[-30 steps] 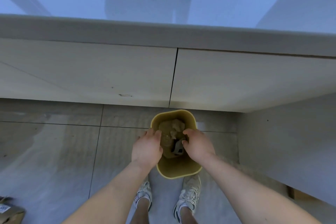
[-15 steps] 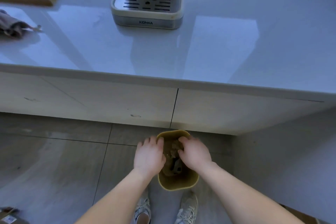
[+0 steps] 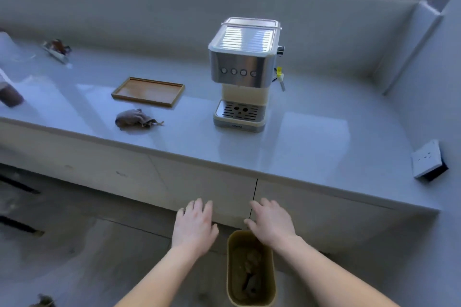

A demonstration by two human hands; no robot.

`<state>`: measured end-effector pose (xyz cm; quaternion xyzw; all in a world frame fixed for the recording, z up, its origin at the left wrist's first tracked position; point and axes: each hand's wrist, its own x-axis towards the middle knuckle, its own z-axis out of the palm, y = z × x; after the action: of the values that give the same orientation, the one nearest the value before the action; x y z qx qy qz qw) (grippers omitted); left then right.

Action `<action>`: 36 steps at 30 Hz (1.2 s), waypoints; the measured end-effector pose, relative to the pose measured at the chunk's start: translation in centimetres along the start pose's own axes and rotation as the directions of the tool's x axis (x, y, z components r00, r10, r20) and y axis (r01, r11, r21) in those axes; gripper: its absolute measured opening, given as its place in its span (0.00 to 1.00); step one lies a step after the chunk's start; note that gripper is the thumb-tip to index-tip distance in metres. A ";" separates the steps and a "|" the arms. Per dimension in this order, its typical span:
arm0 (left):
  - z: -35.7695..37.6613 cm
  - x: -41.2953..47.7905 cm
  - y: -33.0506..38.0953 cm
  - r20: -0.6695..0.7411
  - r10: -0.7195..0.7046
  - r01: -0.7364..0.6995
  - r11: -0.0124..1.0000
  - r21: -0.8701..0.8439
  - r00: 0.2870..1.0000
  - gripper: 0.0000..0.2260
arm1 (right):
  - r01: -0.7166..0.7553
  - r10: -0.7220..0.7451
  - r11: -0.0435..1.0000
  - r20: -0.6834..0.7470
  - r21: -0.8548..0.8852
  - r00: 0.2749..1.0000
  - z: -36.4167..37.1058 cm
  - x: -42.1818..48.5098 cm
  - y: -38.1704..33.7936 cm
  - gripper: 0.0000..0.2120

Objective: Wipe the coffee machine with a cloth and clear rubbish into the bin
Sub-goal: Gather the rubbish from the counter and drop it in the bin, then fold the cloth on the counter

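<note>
One crumpled cloth (image 3: pixel 136 119) lay on the surface (image 3: pixel 311 147), left of the coffee machine (image 3: pixel 244 75) and well apart from both hands. Left hand (image 3: pixel 194 227) and right hand (image 3: pixel 270 225) were spread empty above the bin (image 3: pixel 250 269); a careless rise might have tipped it.

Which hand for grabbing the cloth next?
Probably left. Both hands are open and empty above the bin, but the left hand is on the cloth's side; the right hand would have to cross over.
</note>
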<state>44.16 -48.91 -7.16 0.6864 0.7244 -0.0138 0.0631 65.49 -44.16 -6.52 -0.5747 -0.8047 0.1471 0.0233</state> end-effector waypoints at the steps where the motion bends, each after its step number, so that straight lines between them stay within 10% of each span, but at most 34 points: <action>1: -1.0 -0.2 -0.3 -0.011 -0.018 0.018 1.000 0.001 1.000 0.28 | 0.021 -0.021 1.000 -0.005 -0.015 1.000 -1.0 0.2 -0.6 0.21; 36: -17.8 10.5 -28.9 -0.222 -0.016 0.010 1.000 -0.029 0.975 0.26 | 0.047 -0.037 0.995 -0.110 0.088 0.993 -12.2 18.5 -27.8 0.21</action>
<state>13.55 -38.26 7.36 0.6780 0.7314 0.0727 -0.0092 36.21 -32.55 10.06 -0.5631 -0.8067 0.1515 0.0961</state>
